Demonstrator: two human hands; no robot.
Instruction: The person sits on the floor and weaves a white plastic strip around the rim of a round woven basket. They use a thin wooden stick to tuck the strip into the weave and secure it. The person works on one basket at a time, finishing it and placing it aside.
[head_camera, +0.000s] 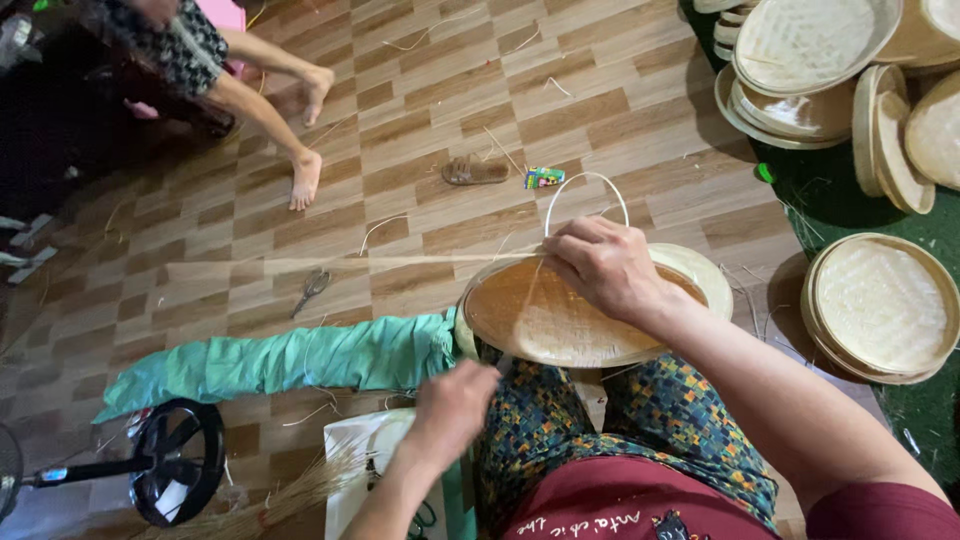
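On the wood-pattern floor (420, 130), right hand (600, 268) (fingers curled) grips a woven tray (540, 325).

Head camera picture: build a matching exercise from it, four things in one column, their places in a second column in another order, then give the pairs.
Things:
1. scissors
2. sandal
3. green cloth
4. woven tray

Places:
A. stretched over the floor, left of the person's lap
B. on the lap, under the right hand
C. on the floor beside a small colourful packet
D. on the floor just above the green cloth in the picture, below a long thin strip

Pairs: 1-D, 2-C, 3-A, 4-B
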